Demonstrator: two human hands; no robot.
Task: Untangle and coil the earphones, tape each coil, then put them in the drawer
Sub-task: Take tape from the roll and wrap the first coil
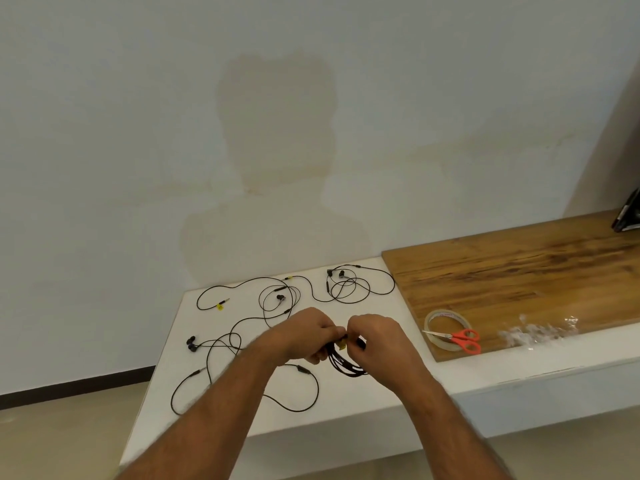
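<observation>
Near the centre of the frame, low down, both hands meet over a black coil (346,363) of earphone cord. The left hand (304,336) has its fingers curled round the left side of the coil, and the right hand (375,337) pinches at its top, where a small yellow tag (342,345) shows between the two sets of fingertips. The coil hangs just above the white worktop (374,403), its loops sagging below the hands.

The step in hand looks like finishing this coil before taping it. To do it well, the left hand should keep the loops bunched so none slips out, while the right tucks the loose end flat against the bundle. Loops left even in size will take tape neatly; a stray loop would snag again in the drawer, which is not in view.

The tape roll (445,327) and the red-handled scissors (460,339) lie right of the hands on the wooden board (519,278), the scissors resting across the roll. One hand must let go to reach them, so the other should hold the whole coil firmly first.

Three more earphones lie loose on the worktop: one at left centre (214,344), one above the hands (277,299) and one toward the board (349,285). Their cords cross in places, so they are best kept clear of the coil in hand.
</observation>
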